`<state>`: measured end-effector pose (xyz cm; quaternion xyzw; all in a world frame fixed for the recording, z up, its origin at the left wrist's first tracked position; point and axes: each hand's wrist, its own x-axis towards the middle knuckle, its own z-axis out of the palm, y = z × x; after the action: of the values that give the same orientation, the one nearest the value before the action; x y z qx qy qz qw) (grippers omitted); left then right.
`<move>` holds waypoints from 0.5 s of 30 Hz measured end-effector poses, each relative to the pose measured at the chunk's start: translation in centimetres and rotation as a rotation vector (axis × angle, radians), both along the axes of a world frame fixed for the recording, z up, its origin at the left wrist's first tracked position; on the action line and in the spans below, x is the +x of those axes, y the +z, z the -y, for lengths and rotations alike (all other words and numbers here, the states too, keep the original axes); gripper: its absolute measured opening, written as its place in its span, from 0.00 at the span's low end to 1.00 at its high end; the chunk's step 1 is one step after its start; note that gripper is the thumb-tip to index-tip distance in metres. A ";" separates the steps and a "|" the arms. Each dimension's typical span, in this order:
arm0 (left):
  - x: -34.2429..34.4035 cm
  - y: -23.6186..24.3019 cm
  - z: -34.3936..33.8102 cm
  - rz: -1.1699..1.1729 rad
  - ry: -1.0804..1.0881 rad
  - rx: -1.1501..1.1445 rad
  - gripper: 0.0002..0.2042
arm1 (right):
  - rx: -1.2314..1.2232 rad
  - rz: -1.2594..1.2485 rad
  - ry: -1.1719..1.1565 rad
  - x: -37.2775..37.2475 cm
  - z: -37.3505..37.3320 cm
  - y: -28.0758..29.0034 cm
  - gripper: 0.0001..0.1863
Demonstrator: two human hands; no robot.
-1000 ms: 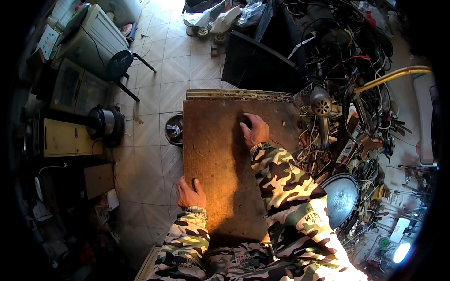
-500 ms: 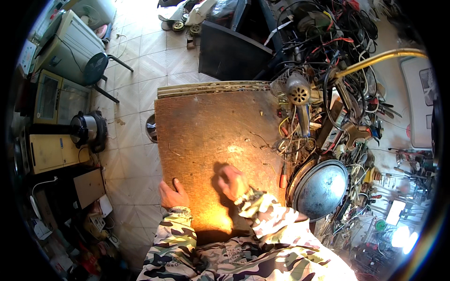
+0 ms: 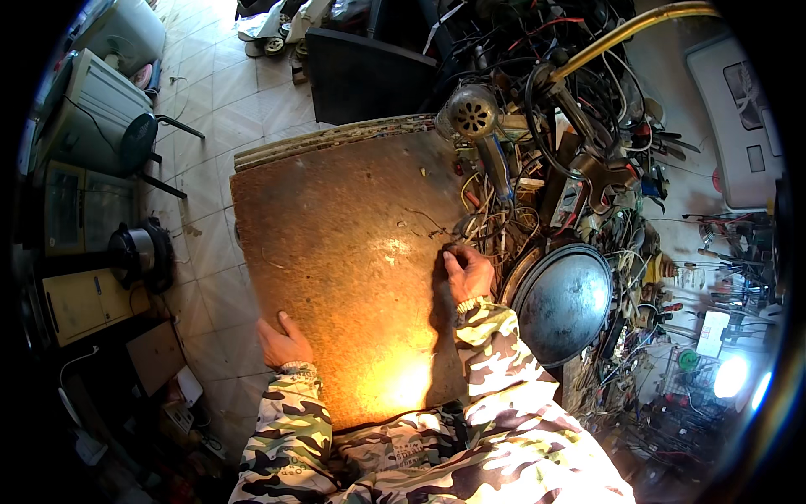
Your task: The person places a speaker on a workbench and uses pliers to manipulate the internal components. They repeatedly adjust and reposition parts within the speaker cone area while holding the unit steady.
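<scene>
A worn brown wooden board, on a stack of layered boards, lies before me. My left hand grips its left edge, thumb up and fingers over the side. My right hand is at the board's right part, fingers curled in a pinch beside loose cords; what is between the fingertips is too small to make out. A round dark metal lid or tray lies right of that hand. A silver hair-dryer-shaped tool rests beyond it among wires.
Tangled cables, hand tools and a yellow tube crowd the right side. A dark panel stands beyond the board. On the left are a black stool, a cooker and cabinets, across a tiled floor.
My right hand came down from the board's far part toward me, then moved rightward to the cords. My left hand stays on the left edge. The whole view has shifted and turned slightly.
</scene>
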<state>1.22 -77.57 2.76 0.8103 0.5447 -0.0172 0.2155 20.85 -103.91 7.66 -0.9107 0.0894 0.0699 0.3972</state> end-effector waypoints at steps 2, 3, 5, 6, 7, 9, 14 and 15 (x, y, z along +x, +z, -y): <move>-0.3 -0.8 0.1 0.107 -0.056 0.175 0.30 | 0.013 0.036 0.007 0.3 -0.5 -0.6 0.09; -0.4 -1.0 0.2 0.133 -0.068 0.221 0.29 | 0.010 0.075 0.005 0.3 -0.7 -0.8 0.09; -0.1 -0.7 0.4 0.160 -0.076 0.274 0.29 | 0.006 0.156 0.001 0.4 -1.3 -0.8 0.08; 0.1 -0.5 0.5 0.160 -0.072 0.279 0.29 | 0.006 0.159 -0.021 0.4 -1.3 -1.0 0.08; -0.1 -0.7 0.3 0.143 -0.064 0.264 0.29 | -0.007 0.201 0.009 0.3 -1.4 -1.5 0.08; -0.6 -1.6 0.2 0.117 -0.060 0.251 0.29 | -0.037 0.287 0.064 0.1 -1.5 -1.7 0.08; -1.1 -2.8 -0.1 0.110 -0.077 0.280 0.29 | -0.008 0.146 0.200 -4.3 -2.3 -0.6 0.09; -0.9 -2.5 -0.1 0.109 -0.076 0.268 0.29 | -0.027 0.103 0.208 -5.2 -2.4 -0.6 0.09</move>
<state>0.36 -77.47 0.28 0.8515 0.4986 0.0917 0.1336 15.66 -101.47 7.03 -0.9226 -0.0252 0.0624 0.3798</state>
